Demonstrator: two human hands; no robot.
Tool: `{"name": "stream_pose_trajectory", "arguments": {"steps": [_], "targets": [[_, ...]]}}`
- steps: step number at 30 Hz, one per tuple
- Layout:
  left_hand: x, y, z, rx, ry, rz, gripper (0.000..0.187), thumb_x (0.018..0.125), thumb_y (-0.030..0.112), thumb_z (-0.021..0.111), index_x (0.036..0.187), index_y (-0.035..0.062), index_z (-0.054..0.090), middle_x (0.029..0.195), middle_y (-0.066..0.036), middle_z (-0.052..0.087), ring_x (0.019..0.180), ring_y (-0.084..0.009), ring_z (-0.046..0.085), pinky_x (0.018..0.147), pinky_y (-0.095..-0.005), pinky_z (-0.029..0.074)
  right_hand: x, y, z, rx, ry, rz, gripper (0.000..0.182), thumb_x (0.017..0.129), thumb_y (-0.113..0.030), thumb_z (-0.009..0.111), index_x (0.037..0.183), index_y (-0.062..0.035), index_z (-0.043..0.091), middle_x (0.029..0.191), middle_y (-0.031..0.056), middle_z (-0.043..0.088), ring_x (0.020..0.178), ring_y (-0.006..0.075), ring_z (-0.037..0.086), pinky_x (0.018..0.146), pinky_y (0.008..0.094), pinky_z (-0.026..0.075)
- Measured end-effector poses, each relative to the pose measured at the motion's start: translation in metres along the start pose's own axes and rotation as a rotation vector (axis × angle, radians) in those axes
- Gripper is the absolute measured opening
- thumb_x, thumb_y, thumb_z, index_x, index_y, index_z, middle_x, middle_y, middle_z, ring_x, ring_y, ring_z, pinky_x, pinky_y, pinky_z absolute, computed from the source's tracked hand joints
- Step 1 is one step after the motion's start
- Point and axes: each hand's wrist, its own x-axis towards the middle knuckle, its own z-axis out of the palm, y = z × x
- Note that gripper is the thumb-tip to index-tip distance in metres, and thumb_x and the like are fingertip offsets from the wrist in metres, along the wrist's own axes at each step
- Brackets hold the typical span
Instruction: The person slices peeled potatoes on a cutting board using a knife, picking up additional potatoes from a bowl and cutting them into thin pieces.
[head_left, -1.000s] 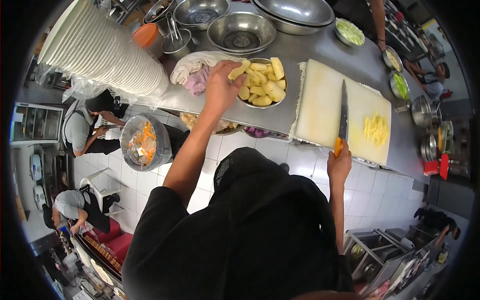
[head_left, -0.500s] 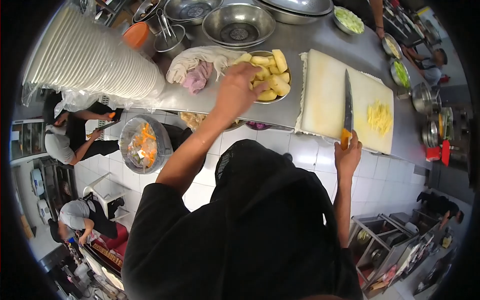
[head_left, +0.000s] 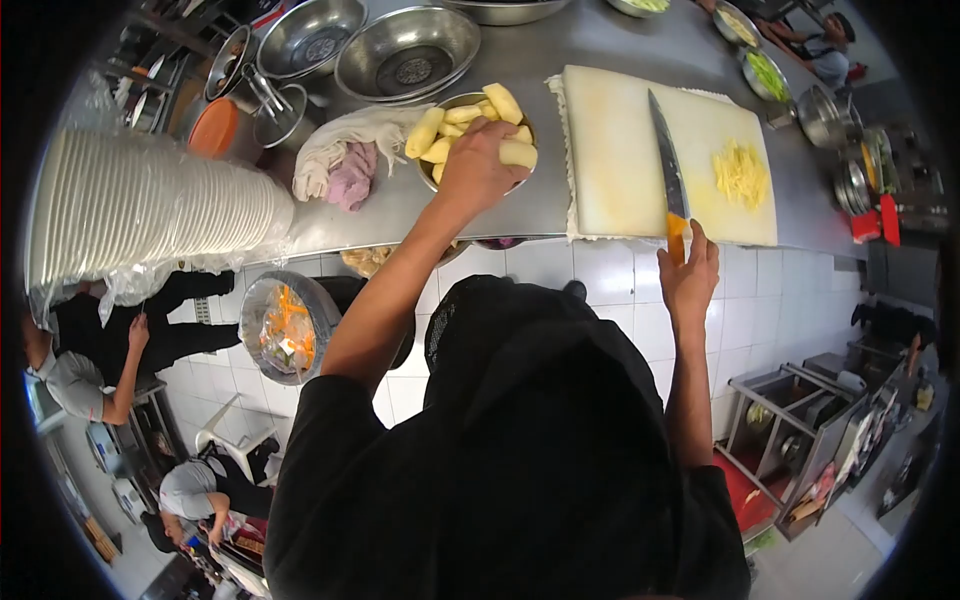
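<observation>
Over a metal bowl (head_left: pixel 424 172) of peeled potatoes (head_left: pixel 426 132), my left hand (head_left: pixel 482 165) reaches in with its fingers curled around one peeled potato (head_left: pixel 518 153). A long kitchen knife (head_left: pixel 667 155) lies across the white cutting board (head_left: pixel 613 150), its tip pointing away from me. At the board's near edge, my right hand (head_left: pixel 690 275) has its thumb and fingers closed about the end of the orange handle. Right of the blade sits a small pile of thin yellow potato strips (head_left: pixel 741 175).
A crumpled cloth (head_left: pixel 350 150) lies left of the bowl, near bagged stacked white containers (head_left: pixel 150 205). Large metal bowls (head_left: pixel 410 55) stand behind. Below the counter's left side is a lined bin (head_left: pixel 320 330) of peelings. Other people (head_left: pixel 80 350) work at the left and far right.
The view has shifted, so the counter appears further left and higher. My left hand has closed on a potato in the bowl. The knife stays on the board at my right hand.
</observation>
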Motion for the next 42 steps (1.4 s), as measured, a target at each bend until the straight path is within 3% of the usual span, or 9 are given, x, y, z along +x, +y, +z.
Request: {"name": "stream_pose_trajectory", "arguments": {"steps": [6,12,15,20,24,28,31,36,42], "targets": [[-0.005,0.016,-0.012,-0.165,0.061,0.108,0.046,0.063,0.005,0.084,0.106,0.0022,0.067,0.111,-0.013,0.064,0.099,-0.0317,0.064,0.089,-0.0379,0.051,0.001,0.003,-0.002,0.072,0.006,-0.012,0.063,0.075,-0.006,0.078,0.133,-0.0036,0.054,0.117,0.0215,0.059,0.107,0.0405,0.058,0.089,0.0489,0.049],[-0.026,0.056,-0.012,-0.422,0.146,0.276,0.050,0.064,-0.001,0.086,0.104,0.0036,0.056,0.111,-0.012,0.066,0.101,-0.0269,0.065,0.087,-0.0349,0.052,0.012,0.010,-0.005,0.106,0.000,-0.034,0.059,0.077,-0.006,0.077,0.132,-0.0035,0.055,0.115,0.0209,0.059,0.106,0.0394,0.058,0.089,0.0469,0.048],[-0.037,0.073,-0.003,-0.359,0.069,0.335,0.051,0.069,-0.003,0.085,0.106,0.0020,0.052,0.115,-0.013,0.064,0.107,-0.0199,0.062,0.092,-0.0337,0.051,0.015,0.010,-0.008,0.161,-0.030,-0.057,0.058,0.077,-0.006,0.076,0.131,-0.0035,0.055,0.115,0.0213,0.059,0.107,0.0403,0.058,0.090,0.0464,0.048],[-0.035,0.081,0.044,-0.480,-0.102,0.183,0.049,0.070,-0.007,0.082,0.110,0.0018,0.055,0.114,-0.009,0.063,0.109,-0.0190,0.062,0.098,-0.0330,0.048,0.020,0.031,-0.001,0.252,-0.064,-0.137,0.057,0.077,-0.006,0.076,0.131,-0.0029,0.056,0.114,0.0205,0.059,0.104,0.0392,0.059,0.088,0.0464,0.048],[-0.015,0.084,0.084,-0.613,-0.297,-0.041,0.046,0.067,-0.005,0.083,0.105,0.0010,0.059,0.100,-0.008,0.069,0.089,-0.0157,0.065,0.083,-0.0309,0.053,0.020,0.044,-0.010,0.301,-0.082,-0.160,0.055,0.076,-0.006,0.076,0.128,-0.0017,0.056,0.113,0.0229,0.059,0.105,0.0409,0.058,0.089,0.0470,0.049],[0.022,0.068,0.121,-0.589,-0.455,-0.051,0.050,0.067,-0.002,0.084,0.112,0.0010,0.061,0.102,-0.007,0.068,0.090,-0.0148,0.064,0.082,-0.0289,0.052,0.023,0.060,-0.014,0.398,-0.140,-0.162,0.054,0.079,-0.009,0.075,0.128,-0.0014,0.056,0.114,0.0238,0.058,0.106,0.0421,0.058,0.090,0.0464,0.049],[0.043,0.080,0.120,-0.489,-0.568,-0.113,0.049,0.076,-0.006,0.078,0.121,-0.0002,0.059,0.109,-0.007,0.066,0.099,-0.0149,0.063,0.089,-0.0291,0.052,0.024,0.064,-0.019,0.444,-0.239,-0.115,0.052,0.081,-0.014,0.074,0.129,-0.0022,0.056,0.114,0.0239,0.058,0.106,0.0427,0.059,0.091,0.0464,0.049],[0.041,0.088,0.110,-0.390,-0.484,-0.197,0.051,0.080,-0.002,0.075,0.129,0.0014,0.061,0.116,-0.012,0.065,0.104,-0.0181,0.065,0.091,-0.0302,0.052,0.022,0.070,-0.019,0.525,-0.302,-0.096,0.050,0.084,-0.019,0.073,0.129,-0.0043,0.056,0.111,0.0214,0.059,0.099,0.0390,0.061,0.086,0.0446,0.051],[0.019,0.078,0.095,-0.320,-0.159,-0.204,0.044,0.082,0.004,0.075,0.124,0.0028,0.064,0.121,-0.012,0.063,0.103,-0.0201,0.065,0.088,-0.0311,0.053,0.021,0.080,-0.021,0.564,-0.265,-0.104,0.049,0.084,-0.019,0.076,0.128,-0.0058,0.059,0.104,0.0134,0.062,0.083,0.0219,0.063,0.075,0.0344,0.052]]}}
